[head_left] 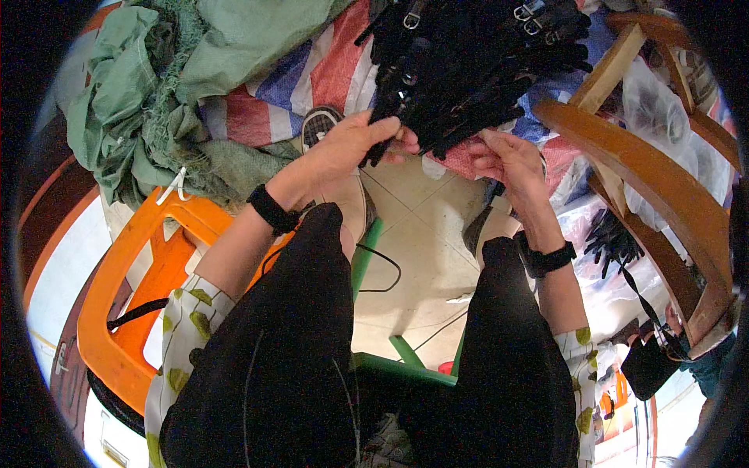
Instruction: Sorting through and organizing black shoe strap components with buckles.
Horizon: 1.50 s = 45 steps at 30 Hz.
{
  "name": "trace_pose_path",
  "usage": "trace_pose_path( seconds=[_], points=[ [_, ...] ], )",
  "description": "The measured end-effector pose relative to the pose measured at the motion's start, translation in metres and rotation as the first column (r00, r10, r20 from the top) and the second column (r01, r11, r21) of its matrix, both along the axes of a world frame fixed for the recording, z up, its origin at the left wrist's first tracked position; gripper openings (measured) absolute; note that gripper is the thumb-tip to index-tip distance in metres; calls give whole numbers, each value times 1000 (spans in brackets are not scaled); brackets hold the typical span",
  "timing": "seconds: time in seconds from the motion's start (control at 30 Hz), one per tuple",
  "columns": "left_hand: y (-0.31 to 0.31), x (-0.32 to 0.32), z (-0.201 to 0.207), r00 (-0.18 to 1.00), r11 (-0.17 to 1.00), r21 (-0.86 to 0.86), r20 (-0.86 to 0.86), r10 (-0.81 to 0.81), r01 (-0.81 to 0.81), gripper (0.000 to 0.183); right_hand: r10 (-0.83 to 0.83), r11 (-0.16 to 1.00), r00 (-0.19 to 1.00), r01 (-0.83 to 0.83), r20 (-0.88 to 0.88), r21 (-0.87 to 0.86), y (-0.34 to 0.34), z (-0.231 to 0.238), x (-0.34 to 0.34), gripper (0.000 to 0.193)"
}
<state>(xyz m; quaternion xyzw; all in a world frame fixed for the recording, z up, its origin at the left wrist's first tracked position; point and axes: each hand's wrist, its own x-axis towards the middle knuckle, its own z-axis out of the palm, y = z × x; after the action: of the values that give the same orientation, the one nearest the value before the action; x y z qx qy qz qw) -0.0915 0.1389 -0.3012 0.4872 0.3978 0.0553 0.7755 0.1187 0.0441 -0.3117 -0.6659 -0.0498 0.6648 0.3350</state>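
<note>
A big pile of black straps with metal buckles (476,62) lies in front of me on a red, white and blue striped sheet (328,70). My left hand (351,144) is closed on the near ends of a bundle of black straps (406,117) at the pile's lower left edge. My right hand (507,160) pinches strap ends at the same bundle's right side. Both wrists wear black bands. My knees in black trousers fill the lower middle.
Green netting and cloth (156,101) is heaped at the upper left. An orange plastic chair (125,312) stands at my left, a wooden chair frame (647,187) with clear plastic bags at my right. A green stool (398,366) shows between my legs over a tiled floor (421,249).
</note>
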Motion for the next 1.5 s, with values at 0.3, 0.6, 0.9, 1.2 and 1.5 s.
trace_pose_path(
  seconds=[0.3,0.6,0.9,1.2,1.5],
  points=[
    [0,-4,-1,976,919,-343,-157,148,-194,21,-56,998,996,58,63,-32,15,-26,-15,22],
    [4,0,6,990,931,-352,-131,50,-93,23,-99,976,987,121,-127,180,-8,16,9,9],
    [-13,20,19,996,804,-590,89,-21,70,29,103,945,995,-99,5,312,-2,5,-2,24],
    [2,-8,19,951,742,-606,-81,299,-286,16,127,989,987,-133,93,60,12,-3,-6,30],
    [8,-12,8,901,747,-529,-88,425,-403,18,-97,993,994,94,-39,-73,24,-36,-16,30]
  ],
)
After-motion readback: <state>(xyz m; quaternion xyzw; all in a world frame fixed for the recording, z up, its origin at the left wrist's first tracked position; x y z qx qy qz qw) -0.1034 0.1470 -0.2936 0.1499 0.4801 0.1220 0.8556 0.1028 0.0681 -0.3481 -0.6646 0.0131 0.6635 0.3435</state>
